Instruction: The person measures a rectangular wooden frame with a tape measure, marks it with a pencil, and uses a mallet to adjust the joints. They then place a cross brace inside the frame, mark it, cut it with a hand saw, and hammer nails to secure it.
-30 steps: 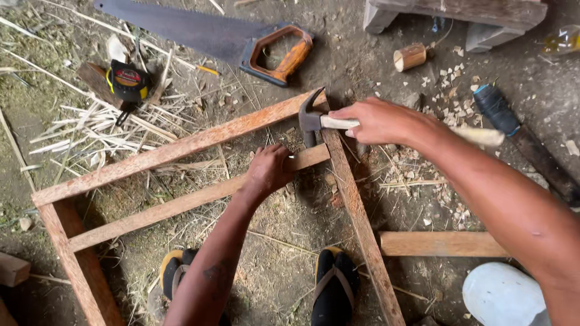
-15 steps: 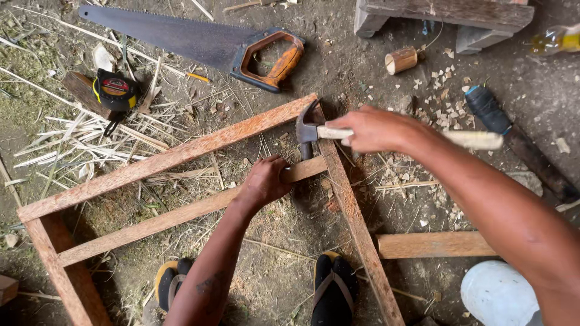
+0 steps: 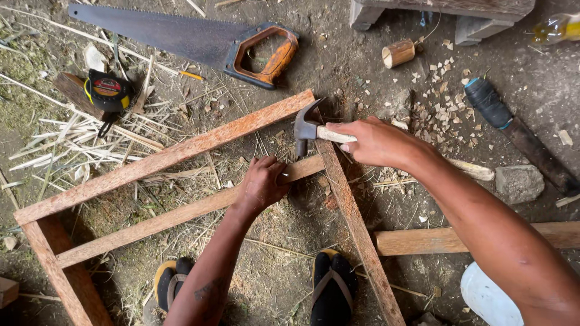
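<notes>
Head view: your right hand (image 3: 377, 142) is clenched around the pale wooden handle of the steel claw hammer (image 3: 311, 128) — grip sits close to the head. The hammer face points down, just above the end of the inner rail, right where that rail meets the reddish side rail (image 3: 356, 226) of the rough wooden frame (image 3: 163, 158). Whether the face actually touches the wood you can't tell from here.

Your left hand (image 3: 261, 184) is pressed on the paler inner wooden rail (image 3: 175, 214), fingers curled over its top edge near the joint, pinning it against the dirt floor (image 3: 338, 60). Whether a nail sits under those fingertips can't be made out.

The frame lies flat on the ground — long reddish top rail running from lower left to upper right, inner rail roughly parallel below it, side rail crossing both and running down toward you. Your feet in dark flip-flops (image 3: 332, 290) sit inside the frame's open end.

Around it: dark-bladed handsaw with an orange-and-black handle (image 3: 199, 39) above the frame, black-and-yellow tape measure (image 3: 107, 90) on a heap of pale wood splinters at left, short round wooden peg (image 3: 399, 53) and wood chips at upper right, dark-handled tool with a blue band (image 3: 513, 130) beside a grey stone (image 3: 519, 183) at right.
</notes>
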